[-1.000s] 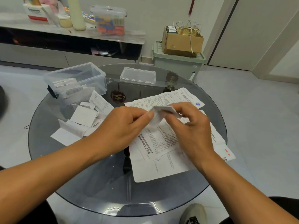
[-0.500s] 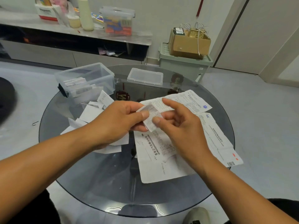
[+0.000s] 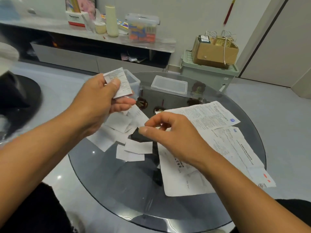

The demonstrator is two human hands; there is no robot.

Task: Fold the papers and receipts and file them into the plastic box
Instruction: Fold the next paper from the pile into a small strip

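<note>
White folded receipt (image 3: pixel 120 83) pinched in left hand (image 3: pixel 99 105) grip, right hand (image 3: pixel 170 132) loosely curled, empty

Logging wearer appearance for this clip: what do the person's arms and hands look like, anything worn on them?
Both forearms are bare right to the frame edge: no sleeves in view. The left hand and right hand wear no gloves, and no rings, watch or bracelet show. The nails visible on the fingers are short and unpainted.
</note>
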